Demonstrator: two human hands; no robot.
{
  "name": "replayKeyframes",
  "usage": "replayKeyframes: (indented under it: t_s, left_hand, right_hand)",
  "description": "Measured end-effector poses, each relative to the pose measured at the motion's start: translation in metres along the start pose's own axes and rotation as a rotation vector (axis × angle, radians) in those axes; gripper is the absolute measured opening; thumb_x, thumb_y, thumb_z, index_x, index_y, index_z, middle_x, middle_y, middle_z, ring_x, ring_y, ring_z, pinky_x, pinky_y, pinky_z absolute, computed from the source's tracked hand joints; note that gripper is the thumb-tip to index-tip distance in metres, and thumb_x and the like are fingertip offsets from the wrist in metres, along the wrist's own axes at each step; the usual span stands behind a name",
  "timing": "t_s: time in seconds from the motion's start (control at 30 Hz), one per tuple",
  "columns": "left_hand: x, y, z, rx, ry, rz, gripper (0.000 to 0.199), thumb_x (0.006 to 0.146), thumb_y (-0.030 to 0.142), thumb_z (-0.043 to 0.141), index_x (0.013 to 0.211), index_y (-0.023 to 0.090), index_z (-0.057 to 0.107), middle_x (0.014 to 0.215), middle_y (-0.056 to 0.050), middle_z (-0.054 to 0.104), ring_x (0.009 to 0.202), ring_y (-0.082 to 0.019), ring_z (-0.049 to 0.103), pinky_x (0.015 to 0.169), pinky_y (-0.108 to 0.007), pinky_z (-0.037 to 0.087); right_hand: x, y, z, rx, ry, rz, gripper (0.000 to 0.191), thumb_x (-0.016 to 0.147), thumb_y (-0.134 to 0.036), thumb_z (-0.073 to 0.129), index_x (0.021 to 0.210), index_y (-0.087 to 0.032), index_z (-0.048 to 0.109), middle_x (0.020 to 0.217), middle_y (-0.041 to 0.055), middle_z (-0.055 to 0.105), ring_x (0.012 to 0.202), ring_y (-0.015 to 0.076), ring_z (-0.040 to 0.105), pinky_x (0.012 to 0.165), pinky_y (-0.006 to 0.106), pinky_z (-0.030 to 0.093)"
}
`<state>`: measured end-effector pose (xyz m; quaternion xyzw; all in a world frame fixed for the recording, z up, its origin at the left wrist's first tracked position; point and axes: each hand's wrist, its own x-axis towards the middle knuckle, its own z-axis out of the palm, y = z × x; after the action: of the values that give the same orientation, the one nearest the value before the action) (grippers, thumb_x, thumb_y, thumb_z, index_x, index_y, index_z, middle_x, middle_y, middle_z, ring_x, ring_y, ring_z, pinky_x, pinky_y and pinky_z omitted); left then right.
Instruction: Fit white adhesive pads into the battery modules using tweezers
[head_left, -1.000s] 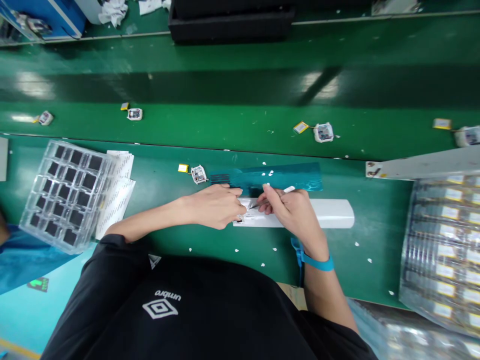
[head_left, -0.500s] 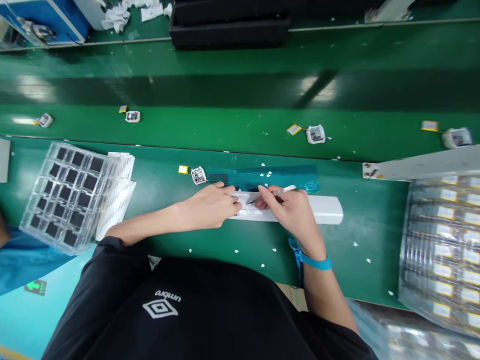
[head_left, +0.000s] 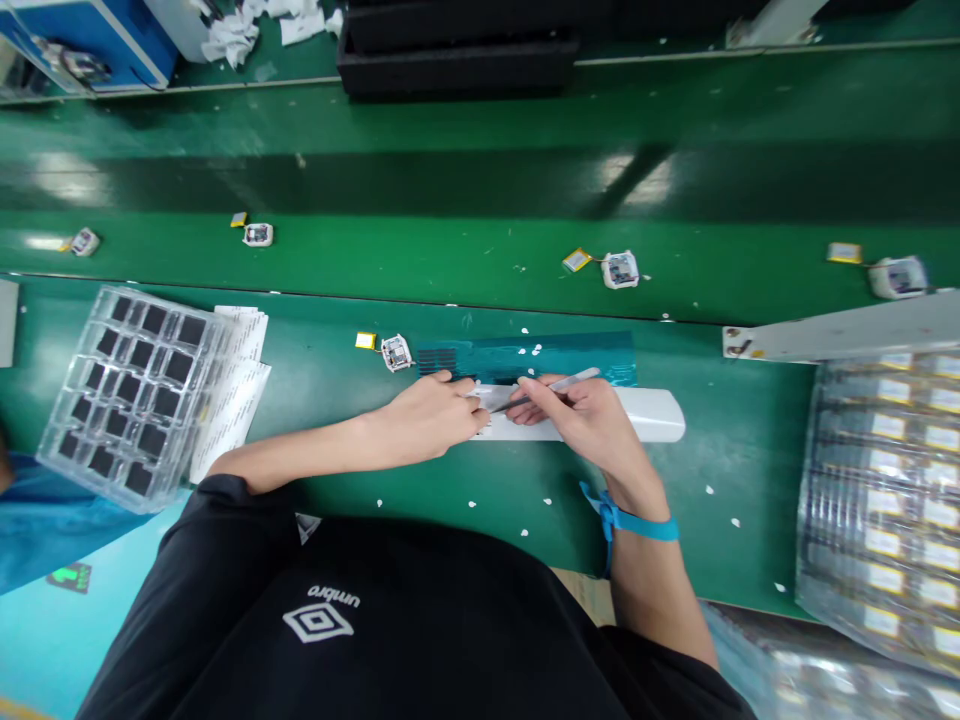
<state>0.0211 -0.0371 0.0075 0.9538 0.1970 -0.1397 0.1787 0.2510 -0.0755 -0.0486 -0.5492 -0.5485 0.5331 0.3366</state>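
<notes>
The right hand (head_left: 589,415) lies over the middle of the white strip (head_left: 652,414), thumb and fingers closed on a slim pointed tool (head_left: 576,382), its pale end sticking up and its dark tip down near the strip's left part. A blue band (head_left: 641,524) circles that wrist.

The left hand (head_left: 429,420) comes in at the strip's left end, palm down, fingers bent and close together, their tips touching it. Whether they pinch anything there I can't tell from here.

Along the strip's far side runs a teal film (head_left: 577,352). Beyond the strip's left end, past the left hand's fingers, sits an opened white case (head_left: 396,352), with a yellow-edged battery (head_left: 365,341) just beside it. Well off to the strip's left stands a clear tray (head_left: 136,395) of dark squares.
</notes>
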Motion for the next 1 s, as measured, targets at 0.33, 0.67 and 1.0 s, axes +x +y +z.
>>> replayKeyframes:
  t_s: [0.33,0.67,1.0]
  left_hand:
    - [-0.003,-0.006,0.000,-0.003,0.029,0.048,0.022,0.090,0.003,0.072,0.109,0.014,0.074,0.106,-0.009,0.083,0.107,-0.025,0.076,0.080,-0.033,0.051]
    - [0.007,-0.027,0.000,-0.947,0.287,-0.203,0.015,0.104,0.028,0.059,0.114,0.018,0.063,0.069,0.005,0.067,0.058,-0.011,0.059,0.060,-0.023,0.040]
    - [0.008,-0.022,0.009,-1.137,0.290,-0.025,0.043,0.101,0.027,0.060,0.142,0.013,0.061,0.106,-0.007,0.075,0.076,-0.013,0.064,0.067,-0.025,0.051]
  right_hand:
    - [-0.001,-0.008,-0.003,0.082,0.135,-0.018,0.059,0.087,-0.079,0.080,0.070,-0.023,0.082,0.073,0.0072,0.079,0.057,0.0221,0.076,0.058,0.033,0.069]
    - [-0.011,-0.016,0.012,0.259,0.527,-0.206,0.048,0.098,-0.071,0.074,0.090,-0.025,0.067,0.074,0.0032,0.080,0.061,0.0235,0.078,0.058,0.035,0.067]
    - [-0.018,-0.019,0.020,0.196,0.400,-0.112,0.047,0.098,-0.074,0.073,0.087,-0.028,0.070,0.074,0.0047,0.079,0.068,0.0279,0.080,0.067,0.043,0.072]
